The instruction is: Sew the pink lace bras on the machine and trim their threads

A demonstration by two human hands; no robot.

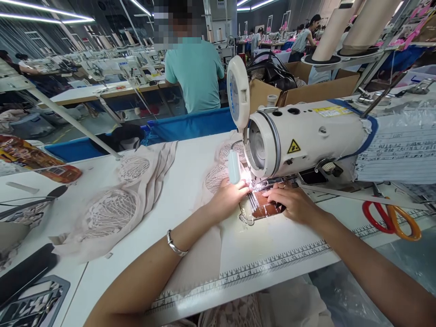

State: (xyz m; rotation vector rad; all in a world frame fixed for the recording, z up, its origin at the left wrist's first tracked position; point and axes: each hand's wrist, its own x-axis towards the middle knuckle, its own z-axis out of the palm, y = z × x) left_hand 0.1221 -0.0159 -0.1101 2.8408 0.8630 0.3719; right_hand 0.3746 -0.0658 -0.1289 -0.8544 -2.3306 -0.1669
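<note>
My left hand [227, 199] is beside the needle area of a white sewing machine [299, 131], its fingers drawn together on a beige lace garment piece [215, 179]. The piece's lace cups lie behind the hand and plain cloth hangs toward the table's front edge. My right hand [289, 200] rests at the right of the needle area, fingers bent together over the brown-coloured plate [267, 206] with white threads. Whatever those fingers pinch is hidden. A narrow light strip [361, 195] runs from near this hand to the right. A small lamp [234, 166] shines on the stitching spot.
More beige lace pieces [112, 211] lie stacked at the left. Scissors with red and orange handles [391, 220] lie at the right, by a printed ruler [272, 263]. A bottle [41, 159] lies far left. Thread cones [335, 36] stand above; a person [194, 75] sits ahead.
</note>
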